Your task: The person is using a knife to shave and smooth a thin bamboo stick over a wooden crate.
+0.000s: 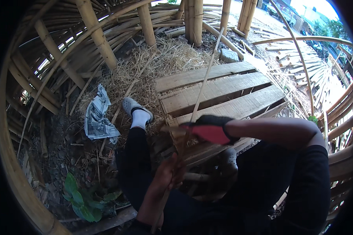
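A long, thin bamboo strip runs slantwise from beside my lap up over the wooden pallet. My bare left hand is closed round its lower part. Above that, my right hand, in a red and black glove, is closed at the strip. From the glove's left side juts a short, flat, tan-brown blade-like tool, lying across the strip. Blur and shadow hide its exact kind, and its handle is inside the glove. The strip's upper end points away, beyond the pallet's far edge.
Dry straw covers the ground behind the pallet. Crumpled newspaper lies left of my shoe. A leafy plant grows at lower left. Bamboo posts and curved poles surround me; cut bamboo lies at far right.
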`<action>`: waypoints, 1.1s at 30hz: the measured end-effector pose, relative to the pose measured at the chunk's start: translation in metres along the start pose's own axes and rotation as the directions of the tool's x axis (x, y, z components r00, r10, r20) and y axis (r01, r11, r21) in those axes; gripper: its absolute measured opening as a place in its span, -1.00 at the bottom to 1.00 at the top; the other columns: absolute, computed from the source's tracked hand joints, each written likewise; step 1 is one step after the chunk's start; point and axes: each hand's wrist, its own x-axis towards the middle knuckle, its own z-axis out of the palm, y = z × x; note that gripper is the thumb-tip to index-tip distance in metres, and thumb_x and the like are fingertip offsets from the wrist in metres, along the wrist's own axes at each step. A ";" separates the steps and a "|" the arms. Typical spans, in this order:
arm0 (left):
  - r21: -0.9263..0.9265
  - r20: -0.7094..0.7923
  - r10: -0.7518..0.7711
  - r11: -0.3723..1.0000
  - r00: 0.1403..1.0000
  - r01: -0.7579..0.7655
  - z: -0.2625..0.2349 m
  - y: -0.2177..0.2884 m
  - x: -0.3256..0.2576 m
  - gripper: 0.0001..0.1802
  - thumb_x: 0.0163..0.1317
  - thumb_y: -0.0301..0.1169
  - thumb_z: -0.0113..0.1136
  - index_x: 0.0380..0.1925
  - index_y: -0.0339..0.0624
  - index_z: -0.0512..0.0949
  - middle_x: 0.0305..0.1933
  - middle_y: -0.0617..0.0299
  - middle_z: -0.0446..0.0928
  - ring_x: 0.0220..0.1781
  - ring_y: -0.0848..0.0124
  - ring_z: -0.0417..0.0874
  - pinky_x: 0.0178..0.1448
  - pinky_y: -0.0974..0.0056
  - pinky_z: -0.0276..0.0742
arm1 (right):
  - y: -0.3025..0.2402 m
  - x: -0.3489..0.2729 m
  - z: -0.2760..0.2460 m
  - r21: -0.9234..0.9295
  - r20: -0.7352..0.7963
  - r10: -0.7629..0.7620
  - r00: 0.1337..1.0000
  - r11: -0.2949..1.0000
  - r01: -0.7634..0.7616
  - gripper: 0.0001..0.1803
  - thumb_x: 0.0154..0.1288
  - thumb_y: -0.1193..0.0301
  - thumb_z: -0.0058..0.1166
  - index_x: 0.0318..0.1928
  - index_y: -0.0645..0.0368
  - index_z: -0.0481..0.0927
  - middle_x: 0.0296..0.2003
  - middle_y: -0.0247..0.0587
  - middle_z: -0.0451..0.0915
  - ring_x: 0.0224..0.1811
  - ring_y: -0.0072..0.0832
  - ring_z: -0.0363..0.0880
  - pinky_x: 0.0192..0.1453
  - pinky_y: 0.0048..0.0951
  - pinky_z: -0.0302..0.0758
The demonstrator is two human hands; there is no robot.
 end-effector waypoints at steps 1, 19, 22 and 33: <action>0.001 -0.006 0.002 1.000 1.000 -0.002 0.000 0.000 -0.001 -0.45 0.41 0.22 -0.20 -0.48 0.01 0.31 -0.80 0.44 0.16 -0.88 0.65 0.09 -0.77 0.49 -0.04 | -0.004 0.000 0.010 0.009 0.001 -0.100 0.995 0.995 0.100 -0.47 0.37 -0.01 -0.10 -0.38 0.23 0.63 -0.46 -0.09 0.62 -0.45 -0.40 0.60 -0.27 -0.29 0.49; -0.063 0.049 -0.001 0.998 0.999 0.004 0.002 -0.001 0.002 -0.52 0.50 0.08 -0.28 -0.39 -0.04 0.33 -0.76 0.46 0.16 -0.85 0.68 0.10 -0.72 0.53 0.01 | 0.021 0.030 -0.051 -0.666 0.084 -0.550 0.831 0.589 0.458 -0.67 0.38 0.16 -0.01 0.07 -0.12 0.61 -0.21 -0.33 0.71 -0.27 -0.39 0.71 -0.19 -0.39 0.63; -0.119 0.083 -0.027 0.992 0.996 0.037 0.003 0.004 0.001 -0.51 0.50 0.09 -0.28 -0.39 -0.05 0.32 -0.73 0.47 0.17 -0.84 0.67 0.12 -0.72 0.53 0.03 | 0.022 0.037 -0.054 -0.774 0.086 -0.648 0.757 0.435 0.460 -0.74 0.28 0.27 0.07 -0.04 -0.08 0.66 -0.27 -0.38 0.71 -0.30 -0.41 0.71 -0.23 -0.41 0.64; 0.042 0.209 -0.017 0.999 0.978 0.009 -0.008 0.014 -0.011 -0.52 0.48 0.12 -0.30 -0.42 -0.01 0.24 -0.71 0.46 0.15 -0.85 0.65 0.14 -0.76 0.53 0.05 | 0.039 0.037 -0.098 -0.881 -0.010 -0.756 0.655 0.317 0.352 -0.62 0.12 0.11 0.27 -0.08 -0.04 0.64 -0.29 -0.33 0.70 -0.27 -0.27 0.70 -0.21 -0.26 0.61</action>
